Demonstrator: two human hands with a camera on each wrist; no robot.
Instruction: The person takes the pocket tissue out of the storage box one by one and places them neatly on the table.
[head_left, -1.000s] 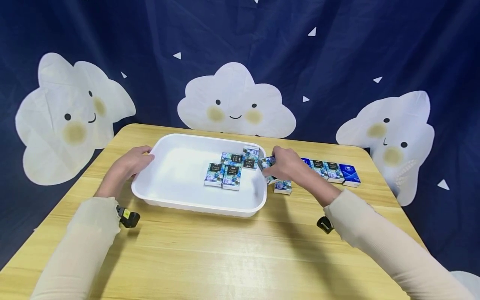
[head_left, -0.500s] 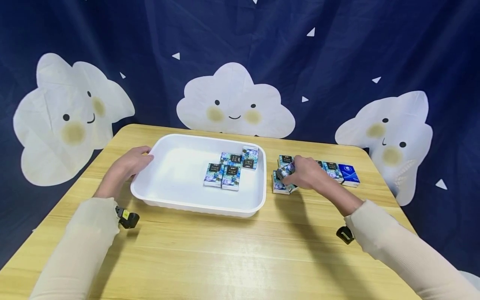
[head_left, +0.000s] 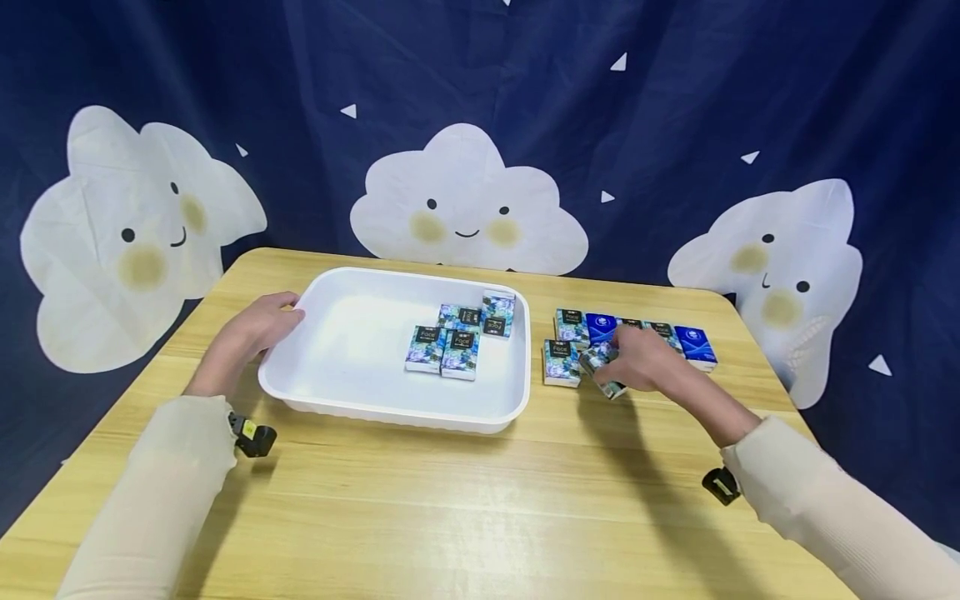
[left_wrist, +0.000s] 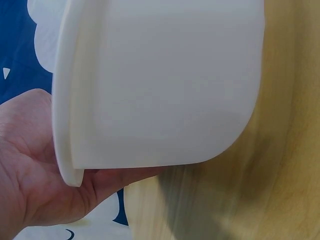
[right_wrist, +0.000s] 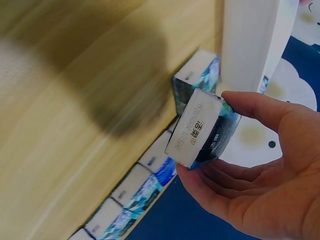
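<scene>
My left hand point(head_left: 257, 332) grips the left rim of a white plastic tray point(head_left: 322, 358); in the left wrist view the palm side of that hand point(left_wrist: 35, 170) lies around the rim. Several floral tissue packs point(head_left: 459, 354) lie in the tray's right half. Right of the tray, my right hand point(head_left: 651, 360) pinches another floral tissue pack point(head_left: 602, 368) between thumb and fingers. That pack point(right_wrist: 197, 130) is tilted in the right wrist view, above the table. Just left of it, a floral tissue pack point(head_left: 561, 365) lies on the table.
Behind my right hand runs a row of packs, floral ones and blue ones point(head_left: 696, 347), partly hidden by the hand. The wooden table point(head_left: 420, 517) ends at a dark blue curtain point(head_left: 645, 125) printed with white clouds.
My right hand has moved right with the tissue pack, from the tray's right rim to beside the table pack at the front. My left hand has stayed on the tray.
</scene>
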